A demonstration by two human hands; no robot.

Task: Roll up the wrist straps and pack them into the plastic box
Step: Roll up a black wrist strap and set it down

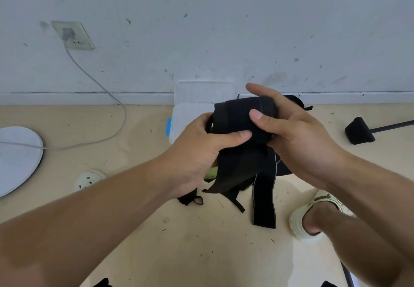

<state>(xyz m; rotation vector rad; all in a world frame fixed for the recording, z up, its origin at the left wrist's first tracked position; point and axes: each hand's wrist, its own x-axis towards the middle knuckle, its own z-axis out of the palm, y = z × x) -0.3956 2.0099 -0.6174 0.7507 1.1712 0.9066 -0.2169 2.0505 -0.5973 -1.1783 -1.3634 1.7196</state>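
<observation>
Wrist strap (242, 118), black and partly wound into a fat roll, held up at chest height over a pale floor (201, 253), in front of a scuffed white wall. Clamped from both sides: left hand (197, 150) with thumb pressed across the lower front of the roll and fingers (207, 118) curled behind it; right hand (298, 134) with thumb flat on the face of the roll and the other fingers wrapped over the top. Loose tail (237, 170) of the same fabric hanging down from the roll toward the floor. Soft, light, floppy cloth by the look of it, likely springy enough to unwind if let go; best gripped around the wound body with a thumb pinning the outer layer, not by the dangling end. Second strap (264, 201), flat and unrolled, with pale stitched edges, lying on the floor just below the hands. Plastic box (186, 121), clear with a blue latch, on the floor just behind the hands, lid (203, 92) propped up against the wall; contents mostly hidden by the hands, nothing dark visible in the part that shows. More black fabric (298, 102) past the right hand, too hidden to identify.
</observation>
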